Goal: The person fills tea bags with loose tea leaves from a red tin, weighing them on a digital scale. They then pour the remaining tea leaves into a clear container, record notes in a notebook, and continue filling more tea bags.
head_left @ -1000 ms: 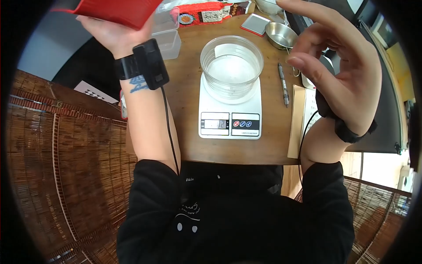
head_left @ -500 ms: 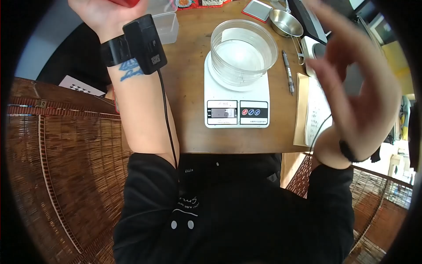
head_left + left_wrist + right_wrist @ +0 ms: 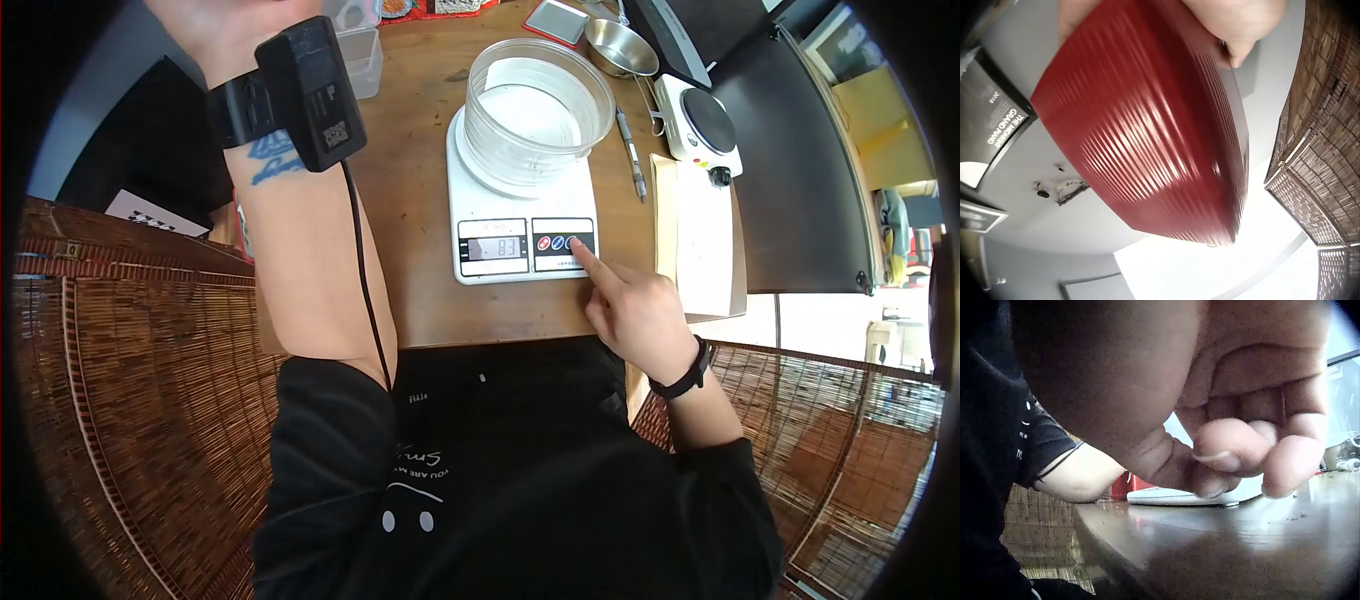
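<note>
A white kitchen scale [image 3: 470, 205] lies on the table, with lit digits on its display [image 3: 500, 247]. On its platform stands a round clear plastic tub [image 3: 540, 150]. My right hand [image 3: 640, 310] reaches in from the right, its straight index finger touching the rightmost button of the scale while the other fingers bend loosely under the palm. Up at the top left, my left hand [image 3: 235, 35] is partly cut off by the frame. In the left wrist view it grips a red ribbed container [image 3: 1141, 125] by its upper end, raised in the air.
Right of the scale lie a pen [image 3: 631, 155] and papers [image 3: 705, 240], with a small white hot plate [image 3: 700, 125] behind. A steel pan [image 3: 622, 48] and a small flat scale [image 3: 556, 22] are at the back. A clear plastic box [image 3: 362, 65] stands back left.
My right hand has come down from the air onto the scale's buttons. The left hand has shifted up and left, taking the red container out of the head view. The display digits differ.
</note>
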{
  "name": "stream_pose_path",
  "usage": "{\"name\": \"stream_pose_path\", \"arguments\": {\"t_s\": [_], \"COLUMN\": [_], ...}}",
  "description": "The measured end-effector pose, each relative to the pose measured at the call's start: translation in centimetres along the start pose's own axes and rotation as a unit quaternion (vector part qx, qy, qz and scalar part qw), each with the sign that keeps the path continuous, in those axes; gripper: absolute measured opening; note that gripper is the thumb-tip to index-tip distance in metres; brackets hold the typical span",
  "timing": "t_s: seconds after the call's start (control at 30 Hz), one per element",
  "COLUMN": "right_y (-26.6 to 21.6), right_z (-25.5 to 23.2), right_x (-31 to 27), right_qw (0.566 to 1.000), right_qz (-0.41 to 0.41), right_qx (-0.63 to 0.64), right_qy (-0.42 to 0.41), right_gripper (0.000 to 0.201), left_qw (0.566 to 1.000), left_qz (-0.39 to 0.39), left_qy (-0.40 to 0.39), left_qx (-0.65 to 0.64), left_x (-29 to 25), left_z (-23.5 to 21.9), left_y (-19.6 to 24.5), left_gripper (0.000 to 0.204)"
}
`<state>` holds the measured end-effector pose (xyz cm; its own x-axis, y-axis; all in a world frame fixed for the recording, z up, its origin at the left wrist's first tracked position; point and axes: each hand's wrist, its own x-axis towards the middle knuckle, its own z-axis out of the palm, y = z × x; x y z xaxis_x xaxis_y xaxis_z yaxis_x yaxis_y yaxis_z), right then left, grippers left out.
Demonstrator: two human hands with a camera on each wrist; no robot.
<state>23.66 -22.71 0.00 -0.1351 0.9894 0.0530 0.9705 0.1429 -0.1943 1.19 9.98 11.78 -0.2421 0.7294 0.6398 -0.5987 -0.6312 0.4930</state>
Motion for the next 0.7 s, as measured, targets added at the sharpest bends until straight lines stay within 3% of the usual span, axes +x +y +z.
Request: {"name": "stream_pose_path", "arguments": {"t_s": [0.2, 0.4, 0.6, 0.7], "right_y": [-0.7, 0.6, -0.1, -0.1], "right_z": [-0.6, -1.2, -1.6, -0.9], "right_x": [0.7, 0.4, 2.3, 2.7], "right_qw": [0.994, 0.999, 0.998, 0.999], "right_qz": [0.019, 0.023, 0.023, 0.032], "right_qx": [-0.094, 0.011, -0.005, -0.010], "right_qy": [-0.055, -0.020, 0.056, 0.042], "right_gripper": [0.076, 0.065, 0.067, 0.065], "left_qw": [0.999, 0.998, 0.996, 0.995], "left_qz": [-0.016, -0.028, -0.042, -0.049], "left_qy": [-0.003, -0.012, -0.020, -0.023], "left_qx": [-0.029, -0.057, -0.077, -0.087], "left_x": [0.4, 0.6, 0.7, 0.7], "left_z": [0.0, -0.1, -0.1, -0.1], "left_y": [0.3, 0.8, 1.0, 1.0], "left_gripper": [0.062, 0.062, 0.062, 0.062]}}
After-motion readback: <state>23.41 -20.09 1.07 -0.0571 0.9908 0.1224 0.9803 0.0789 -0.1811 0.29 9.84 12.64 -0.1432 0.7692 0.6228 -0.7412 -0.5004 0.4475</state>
